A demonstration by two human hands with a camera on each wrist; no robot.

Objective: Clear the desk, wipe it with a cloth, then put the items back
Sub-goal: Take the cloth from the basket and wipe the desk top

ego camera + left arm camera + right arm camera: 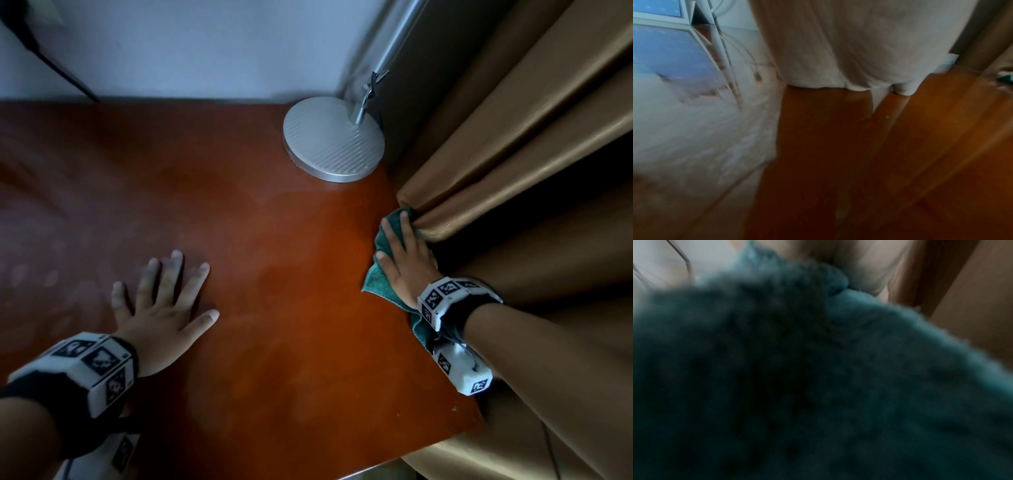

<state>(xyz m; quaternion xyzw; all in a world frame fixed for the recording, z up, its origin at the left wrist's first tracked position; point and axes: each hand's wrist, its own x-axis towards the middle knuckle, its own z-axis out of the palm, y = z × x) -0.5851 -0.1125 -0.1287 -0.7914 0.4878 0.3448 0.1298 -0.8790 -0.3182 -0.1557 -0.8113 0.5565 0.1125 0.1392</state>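
Note:
The reddish-brown desk (274, 274) fills the head view. A green cloth (376, 281) lies at its right edge, and my right hand (404, 253) presses flat on it with straight fingers, right against the curtain folds. My left hand (164, 298) rests palm down on the bare desk at the lower left, fingers spread. In the right wrist view the cloth (818, 378) fills nearly the whole picture, blurred. The left wrist view is blurred and shows the desk surface (859, 162) and pale fabric above it.
A silver lamp base (334, 138) with its slanted pole stands at the back right of the desk. Tan curtains (513, 137) hang along the desk's right side. A blue-grey wall (171, 44) runs behind. The desk's front edge is at the lower right.

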